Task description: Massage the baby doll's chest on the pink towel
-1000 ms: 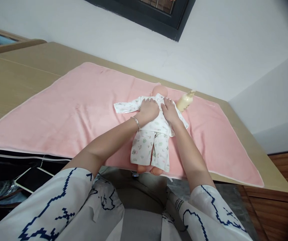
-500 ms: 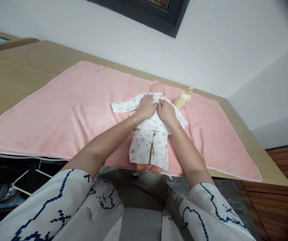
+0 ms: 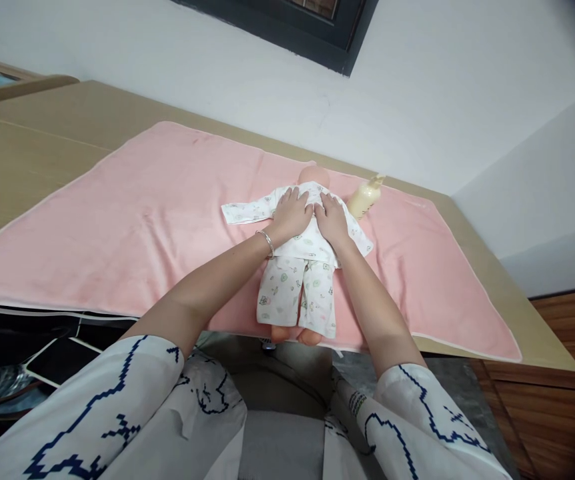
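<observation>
A baby doll [image 3: 314,175] lies on a pink blanket [image 3: 182,187], head toward the wall and feet at the table's near edge. It wears a white patterned top [image 3: 303,248] and matching trousers [image 3: 283,293]. My left hand [image 3: 291,215] rests flat on the left of the doll's upper body, fingers stretched out; a bracelet circles that wrist. Beside it, my right hand [image 3: 332,219] lies on the right of the top with its fingers extended. The left sleeve of the top points outward; the doll's face is not visible.
A cream pump bottle [image 3: 365,198] lies tilted on the blanket, right of the doll's head. Around the blanket shows the wooden table [image 3: 532,320], with a white wall [image 3: 407,100] behind it. Wooden drawers [image 3: 567,400] stand at the lower right.
The fingers of my right hand, bent on the fabric before, are now stretched out flat on the top. My left hand has stayed in nearly the same place.
</observation>
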`<state>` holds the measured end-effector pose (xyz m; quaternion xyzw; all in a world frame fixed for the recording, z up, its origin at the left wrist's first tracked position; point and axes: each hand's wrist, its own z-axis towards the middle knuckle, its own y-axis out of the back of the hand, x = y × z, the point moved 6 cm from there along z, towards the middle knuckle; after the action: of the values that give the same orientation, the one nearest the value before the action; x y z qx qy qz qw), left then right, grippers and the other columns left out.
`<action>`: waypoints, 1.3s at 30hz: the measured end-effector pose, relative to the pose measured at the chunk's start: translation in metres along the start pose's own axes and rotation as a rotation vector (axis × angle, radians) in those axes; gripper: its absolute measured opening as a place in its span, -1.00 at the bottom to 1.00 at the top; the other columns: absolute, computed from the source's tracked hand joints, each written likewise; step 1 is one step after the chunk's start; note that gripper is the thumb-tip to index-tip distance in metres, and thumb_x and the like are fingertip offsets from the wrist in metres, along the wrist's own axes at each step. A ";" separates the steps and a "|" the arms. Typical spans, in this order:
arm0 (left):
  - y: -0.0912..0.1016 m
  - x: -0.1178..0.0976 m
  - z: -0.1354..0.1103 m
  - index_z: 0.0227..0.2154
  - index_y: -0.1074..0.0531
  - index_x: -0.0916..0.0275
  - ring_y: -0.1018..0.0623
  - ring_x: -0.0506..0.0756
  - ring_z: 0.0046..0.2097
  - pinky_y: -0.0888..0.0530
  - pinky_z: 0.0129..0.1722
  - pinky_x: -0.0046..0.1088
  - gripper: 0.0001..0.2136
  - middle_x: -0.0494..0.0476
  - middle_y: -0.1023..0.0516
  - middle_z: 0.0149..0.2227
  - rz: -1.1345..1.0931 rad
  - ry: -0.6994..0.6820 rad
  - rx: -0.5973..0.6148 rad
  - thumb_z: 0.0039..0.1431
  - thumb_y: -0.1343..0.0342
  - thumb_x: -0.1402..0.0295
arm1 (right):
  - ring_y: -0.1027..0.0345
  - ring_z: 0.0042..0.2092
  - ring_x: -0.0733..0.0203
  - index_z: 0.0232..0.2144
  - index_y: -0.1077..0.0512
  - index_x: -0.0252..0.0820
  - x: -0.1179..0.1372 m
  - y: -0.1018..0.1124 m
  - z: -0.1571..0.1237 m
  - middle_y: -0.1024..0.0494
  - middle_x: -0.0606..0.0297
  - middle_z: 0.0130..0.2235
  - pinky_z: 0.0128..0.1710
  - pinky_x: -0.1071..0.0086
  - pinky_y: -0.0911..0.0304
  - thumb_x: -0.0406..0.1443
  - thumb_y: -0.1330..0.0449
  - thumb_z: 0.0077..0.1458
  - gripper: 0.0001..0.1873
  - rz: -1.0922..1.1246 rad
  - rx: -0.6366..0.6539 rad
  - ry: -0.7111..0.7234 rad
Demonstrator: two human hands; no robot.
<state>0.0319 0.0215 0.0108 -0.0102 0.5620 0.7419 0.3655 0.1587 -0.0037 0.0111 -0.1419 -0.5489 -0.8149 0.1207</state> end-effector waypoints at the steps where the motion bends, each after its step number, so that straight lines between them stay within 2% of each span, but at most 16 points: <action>1: 0.001 0.000 0.000 0.29 -0.26 0.33 -0.21 0.30 0.40 -0.13 0.40 -0.08 -0.53 0.35 -0.27 0.35 0.000 -0.002 -0.007 0.41 0.19 0.30 | -0.01 0.43 -0.07 0.32 -0.24 -0.23 0.000 0.000 0.000 -0.26 0.07 0.37 0.40 -0.08 0.09 -0.11 0.14 0.35 -0.39 0.005 0.001 -0.001; 6: 0.003 -0.002 -0.002 0.16 -0.38 0.35 -0.26 0.28 0.36 -0.18 0.39 -0.12 -0.58 0.37 -0.38 0.26 0.013 -0.017 -0.047 0.39 0.19 0.31 | 0.01 0.43 -0.09 0.33 -0.22 -0.26 0.002 0.001 -0.002 -0.25 0.04 0.37 0.39 -0.08 0.09 -0.13 0.15 0.36 -0.39 0.004 0.001 -0.020; 10: 0.002 -0.001 -0.003 0.13 -0.38 0.34 -0.28 0.26 0.35 -0.19 0.38 -0.13 -0.59 0.35 -0.41 0.25 0.006 0.020 -0.062 0.38 0.18 0.30 | -0.11 0.37 -0.15 0.28 -0.28 -0.30 0.012 0.009 -0.007 -0.33 -0.01 0.32 0.35 -0.07 0.00 -0.16 0.15 0.37 -0.43 -0.061 -0.018 -0.013; 15: 0.002 0.002 -0.001 0.23 -0.28 0.46 -0.21 0.28 0.40 -0.15 0.40 -0.16 -0.51 0.43 -0.30 0.33 -0.004 0.059 -0.028 0.36 0.15 0.28 | -0.37 0.10 -0.15 -0.03 -0.47 -0.22 0.031 0.017 -0.015 -0.56 -0.03 0.01 0.13 0.00 -0.25 -0.24 0.18 0.37 -0.55 -0.136 0.004 -0.018; 19: 0.000 0.008 0.005 0.31 -0.18 0.43 -0.15 0.29 0.43 -0.10 0.42 -0.17 -0.45 0.38 -0.21 0.39 -0.038 0.085 0.017 0.35 0.12 0.24 | -0.39 0.03 -0.19 -0.13 -0.48 -0.21 0.044 0.020 -0.020 -0.56 -0.05 -0.06 0.04 0.01 -0.29 -0.27 0.16 0.35 -0.59 -0.200 0.016 -0.015; 23: 0.000 0.011 0.007 0.34 -0.13 0.45 -0.12 0.29 0.44 -0.07 0.43 -0.17 -0.40 0.39 -0.18 0.40 -0.058 0.100 0.046 0.34 0.10 0.21 | -0.38 0.08 -0.22 -0.07 -0.48 -0.23 0.047 0.019 -0.023 -0.55 -0.08 -0.01 0.09 -0.02 -0.27 -0.28 0.14 0.34 -0.60 -0.207 0.049 -0.017; 26: 0.004 0.009 0.006 0.27 -0.25 0.45 -0.20 0.29 0.40 -0.11 0.42 -0.17 -0.47 0.39 -0.28 0.34 -0.039 0.082 0.021 0.35 0.11 0.24 | -0.33 0.18 -0.21 0.10 -0.44 -0.22 0.043 0.017 -0.021 -0.51 -0.03 0.12 0.18 -0.05 -0.23 -0.30 0.14 0.32 -0.53 -0.150 0.043 -0.008; 31: 0.011 -0.003 0.001 0.02 -0.47 0.42 -0.40 0.29 0.23 -0.27 0.32 -0.18 -0.63 0.40 -0.50 0.10 0.023 -0.019 -0.047 0.33 0.11 0.34 | 0.03 0.43 -0.15 0.36 -0.19 -0.16 0.020 0.006 -0.006 -0.20 0.16 0.40 0.37 -0.13 0.02 -0.26 0.12 0.27 -0.36 -0.017 0.114 -0.035; 33: 0.011 -0.009 -0.001 -0.06 -0.52 0.42 -0.45 0.29 0.17 -0.32 0.27 -0.17 -0.65 0.39 -0.54 0.03 0.054 -0.074 -0.057 0.31 0.11 0.38 | 0.06 0.44 -0.18 0.39 -0.13 -0.10 0.008 0.003 0.001 -0.15 0.20 0.42 0.37 -0.21 0.05 -0.21 0.12 0.25 -0.33 0.016 0.151 -0.097; 36: 0.010 -0.012 -0.003 -0.11 -0.55 0.41 -0.48 0.28 0.13 -0.36 0.23 -0.18 -0.66 0.39 -0.56 0.01 0.069 -0.085 -0.059 0.29 0.11 0.40 | 0.03 0.42 -0.24 0.38 -0.16 -0.06 0.001 0.004 0.006 -0.15 0.23 0.43 0.35 -0.28 0.06 -0.18 0.13 0.24 -0.33 0.016 0.147 -0.144; 39: 0.008 -0.008 0.000 0.03 -0.49 0.44 -0.42 0.27 0.23 -0.30 0.29 -0.20 -0.61 0.39 -0.51 0.13 0.038 -0.055 -0.060 0.31 0.11 0.36 | -0.02 0.40 -0.23 0.31 -0.27 -0.20 0.013 0.009 0.001 -0.21 0.15 0.40 0.34 -0.22 0.02 -0.21 0.14 0.25 -0.37 -0.038 0.113 -0.082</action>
<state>0.0330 0.0163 0.0202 0.0099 0.5293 0.7652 0.3663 0.1500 -0.0068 0.0232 -0.1575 -0.6012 -0.7782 0.0904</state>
